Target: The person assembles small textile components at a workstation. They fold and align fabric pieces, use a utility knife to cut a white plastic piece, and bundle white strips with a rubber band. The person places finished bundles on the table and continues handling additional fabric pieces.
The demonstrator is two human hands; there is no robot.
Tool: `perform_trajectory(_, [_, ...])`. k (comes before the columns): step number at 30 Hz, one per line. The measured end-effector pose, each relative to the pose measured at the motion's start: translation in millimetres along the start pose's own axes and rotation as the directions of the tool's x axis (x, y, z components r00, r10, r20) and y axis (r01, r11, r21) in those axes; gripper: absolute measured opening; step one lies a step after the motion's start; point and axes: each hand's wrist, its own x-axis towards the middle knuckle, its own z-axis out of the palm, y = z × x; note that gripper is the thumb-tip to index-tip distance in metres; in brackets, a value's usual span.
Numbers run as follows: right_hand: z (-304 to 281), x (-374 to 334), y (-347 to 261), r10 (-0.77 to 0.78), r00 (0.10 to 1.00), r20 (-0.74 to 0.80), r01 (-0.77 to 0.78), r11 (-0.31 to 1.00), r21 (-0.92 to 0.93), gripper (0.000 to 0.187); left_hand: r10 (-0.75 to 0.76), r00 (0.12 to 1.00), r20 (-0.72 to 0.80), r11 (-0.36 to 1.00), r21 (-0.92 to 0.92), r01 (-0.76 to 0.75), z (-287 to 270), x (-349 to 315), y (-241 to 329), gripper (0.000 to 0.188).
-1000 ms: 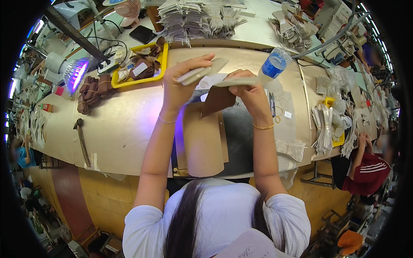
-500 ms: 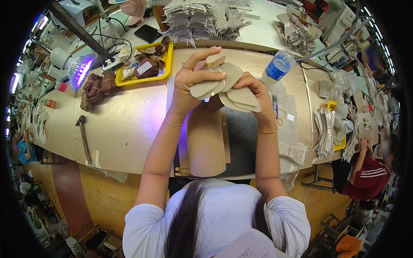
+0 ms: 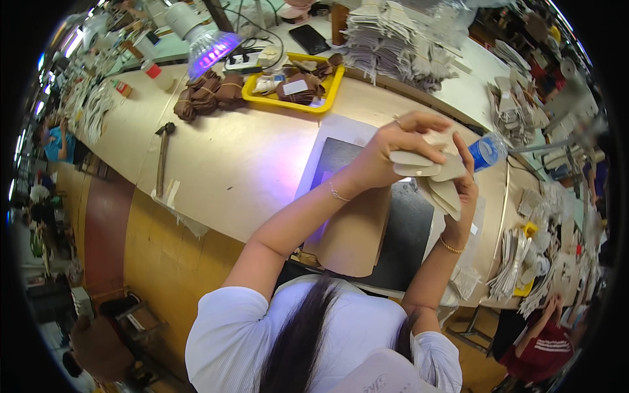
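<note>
A fanned-out bunch of flat, pale beige cut pieces (image 3: 418,170) with rounded ends is held up between both hands, above the work surface. My left hand (image 3: 386,150) grips the bunch from the left, its fingers bent over the top. On the other side, my right hand (image 3: 466,187) is closed around the pieces, with one finger raised. Below the hands, a curved brown sheet (image 3: 347,236) lies on a black mat (image 3: 405,239) at the table's near edge.
A yellow tray (image 3: 335,84) of brown pieces stands at the back, beside bundled brown pieces (image 3: 203,95) and a glowing lamp (image 3: 213,49). A hammer (image 3: 163,157) lies at left. A blue-labelled bottle (image 3: 486,152) stands just beyond my right hand. A co-worker in red (image 3: 540,347) sits at right.
The whole view has turned, so the table and its contents appear further right and tilted. Both hands still hold the beige pieces, which are now turned and fanned differently.
</note>
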Motion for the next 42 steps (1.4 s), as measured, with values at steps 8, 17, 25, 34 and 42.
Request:
perform_trajectory(8, [-19,-12,2,0.168,0.986,0.016,-0.168,0.986,-0.022,0.023,-0.357,0.933,-0.047,0.849,-0.432,0.303,10,-4,-11,0.029])
perform_trajectory(17, [-20,-7,1,0.137,0.987,0.079,-0.125,0.982,-0.14,0.021,-0.585,0.774,0.243,0.491,-0.653,0.576,11,-15,-23,0.045])
perform_trajectory(25, [-20,-12,1,0.22,0.973,0.07,-0.226,0.97,0.091,0.019,-0.613,0.729,0.304,0.32,-0.749,0.58,1,-22,-26,0.055])
perform_trajectory(34, [-70,-37,14,0.144,0.99,-0.004,-0.121,0.844,0.522,0.036,-0.628,0.763,0.153,0.505,-0.666,0.549,4,4,-10,0.039])
perform_trajectory(42, [-51,-33,4,0.095,0.995,0.037,-0.102,0.926,0.364,0.036,-0.633,0.768,0.101,0.736,-0.231,0.637,23,12,-12,0.034])
